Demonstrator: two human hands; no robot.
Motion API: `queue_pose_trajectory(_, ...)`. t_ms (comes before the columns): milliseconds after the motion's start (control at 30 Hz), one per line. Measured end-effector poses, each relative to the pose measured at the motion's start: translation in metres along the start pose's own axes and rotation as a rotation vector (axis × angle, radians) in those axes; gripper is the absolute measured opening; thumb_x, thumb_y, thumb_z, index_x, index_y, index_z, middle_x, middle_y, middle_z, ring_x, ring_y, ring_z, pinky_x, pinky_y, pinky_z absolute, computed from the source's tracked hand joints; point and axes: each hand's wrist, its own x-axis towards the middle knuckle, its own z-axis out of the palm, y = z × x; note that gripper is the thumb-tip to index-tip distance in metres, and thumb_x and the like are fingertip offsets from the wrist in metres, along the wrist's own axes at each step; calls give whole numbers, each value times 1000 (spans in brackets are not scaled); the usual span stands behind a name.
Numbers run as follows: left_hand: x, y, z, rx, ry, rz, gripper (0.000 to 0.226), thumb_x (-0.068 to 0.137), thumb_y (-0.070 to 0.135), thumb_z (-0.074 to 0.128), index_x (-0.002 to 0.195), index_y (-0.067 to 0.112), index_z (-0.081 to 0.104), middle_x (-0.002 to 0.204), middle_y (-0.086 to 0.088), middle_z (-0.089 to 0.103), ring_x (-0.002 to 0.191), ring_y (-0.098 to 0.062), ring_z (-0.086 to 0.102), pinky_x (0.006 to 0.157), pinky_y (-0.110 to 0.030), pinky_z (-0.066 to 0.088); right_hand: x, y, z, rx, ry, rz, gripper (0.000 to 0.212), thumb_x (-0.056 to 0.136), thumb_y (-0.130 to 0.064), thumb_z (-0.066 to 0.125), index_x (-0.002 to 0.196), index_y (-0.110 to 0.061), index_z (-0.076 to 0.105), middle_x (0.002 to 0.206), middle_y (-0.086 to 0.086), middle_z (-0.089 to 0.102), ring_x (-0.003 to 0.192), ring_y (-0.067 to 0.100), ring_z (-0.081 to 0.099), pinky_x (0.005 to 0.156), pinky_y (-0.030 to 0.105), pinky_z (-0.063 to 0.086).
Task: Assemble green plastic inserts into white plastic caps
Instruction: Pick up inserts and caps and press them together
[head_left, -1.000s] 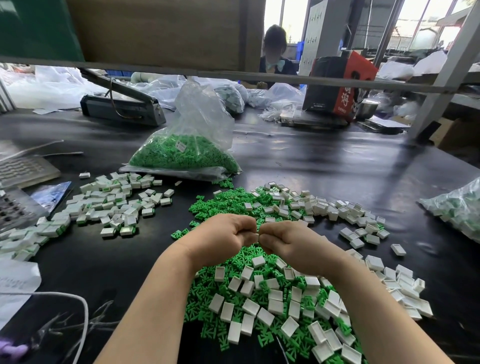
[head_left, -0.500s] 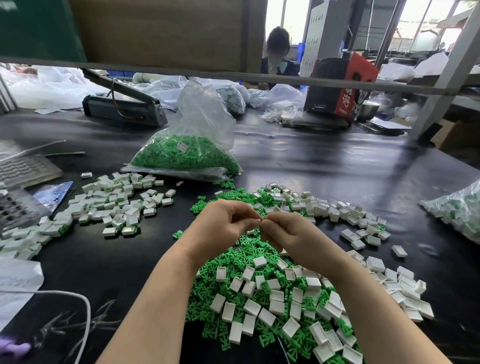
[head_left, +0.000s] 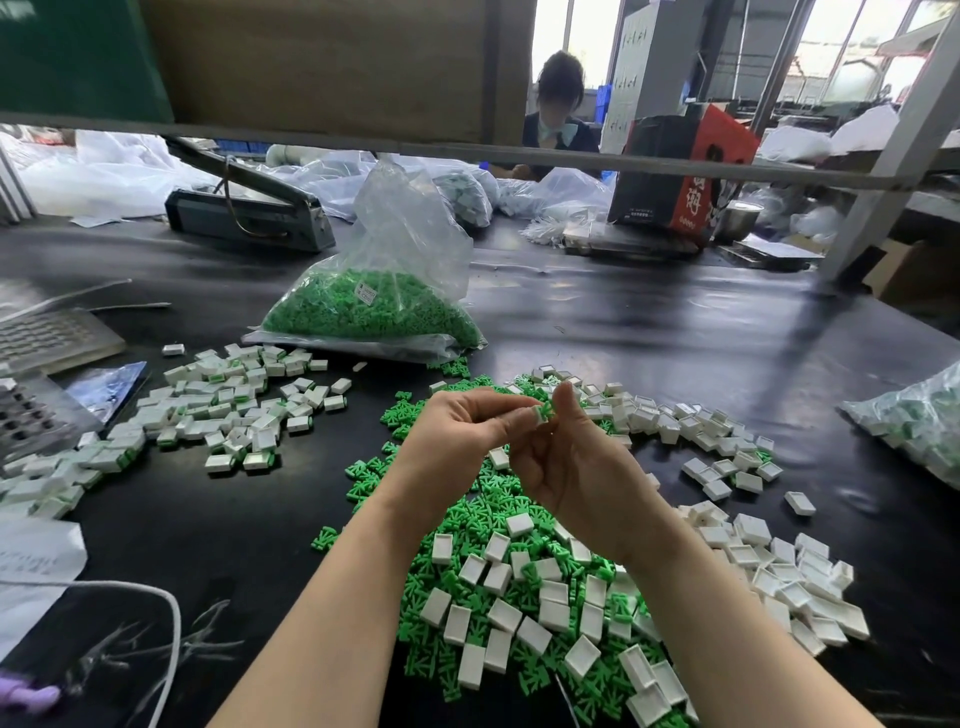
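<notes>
My left hand (head_left: 460, 431) pinches a small white cap (head_left: 536, 413) at its fingertips. My right hand (head_left: 576, 467) pinches a green insert (head_left: 548, 410) against that cap, thumb raised. Both hands hover above a mixed heap of loose green inserts (head_left: 467, 514) and white caps (head_left: 498, 577) on the black table (head_left: 649, 338). More empty white caps (head_left: 675, 421) lie scattered to the right. A pile of assembled caps (head_left: 234, 405) with green showing sits to the left.
A clear bag of green inserts (head_left: 374, 312) stands behind the heap. A bag of parts (head_left: 919, 421) lies at the right edge. A heat sealer (head_left: 249, 213), a keyboard (head_left: 47, 338), a white cable (head_left: 156, 603) and paper (head_left: 31, 561) are on the left. A person sits across the table.
Both hands rose and moved away from me above the heap. The right hand turned its thumb upward, and the cap and green insert now show between the fingertips.
</notes>
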Motion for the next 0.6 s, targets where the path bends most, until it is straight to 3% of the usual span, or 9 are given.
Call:
queue_pose_trajectory(367,2,-1,1,26,21,41,12,85,3,67,90,10,76,83,1,74,83,-12,70,80,-21,53,2,4,0,92,4,-58,43,85,-52,58,89,-11,68,70,2,49,60,8,48,55,14,46)
queue_pose_trajectory(600,1,0,0,51,25,46,14,85,4,68,88,14,77,84,2,73,86,-13,69,90,-29,54,0,3,4,80,19,-61,44,89,-50,47,87,-9,63,67,3,43,58,8,42,53,15,41)
